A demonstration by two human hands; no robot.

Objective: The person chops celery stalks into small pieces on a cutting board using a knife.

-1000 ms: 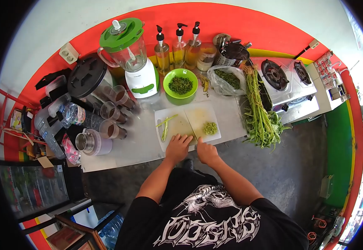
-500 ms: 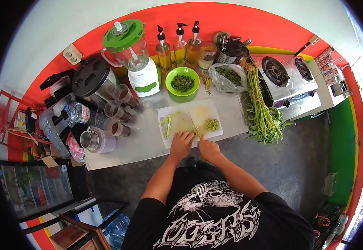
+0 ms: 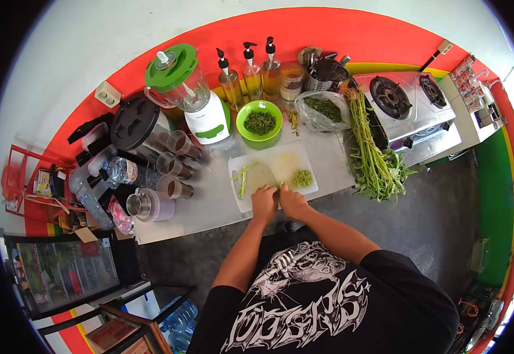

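At the near edge of the white cutting board (image 3: 242, 203), my left hand (image 3: 264, 202) is closed, and what its curled fingers hold is too small to make out. Right beside it, my right hand (image 3: 293, 202) is closed around a knife, whose handle the fingers hide; its thin blade barely shows against the board. Chopped green pieces (image 3: 302, 178) form a small pile on the board's right side. Green stalks (image 3: 243, 182) lie on its left side. Behind the board stands a green bowl (image 3: 259, 140) holding chopped greens.
A blender (image 3: 207, 118), pump bottles (image 3: 252, 78) and a bag of leaves (image 3: 323, 112) line the back. Leafy stalks (image 3: 368, 147) hang over the front edge, beside a gas stove (image 3: 413, 127). Brown-filled cups (image 3: 174, 187) and a flask (image 3: 152, 206) stand left.
My hands have drawn closer together at the board's near edge, and my left fingers, spread before, have curled in. The view has shifted slightly.
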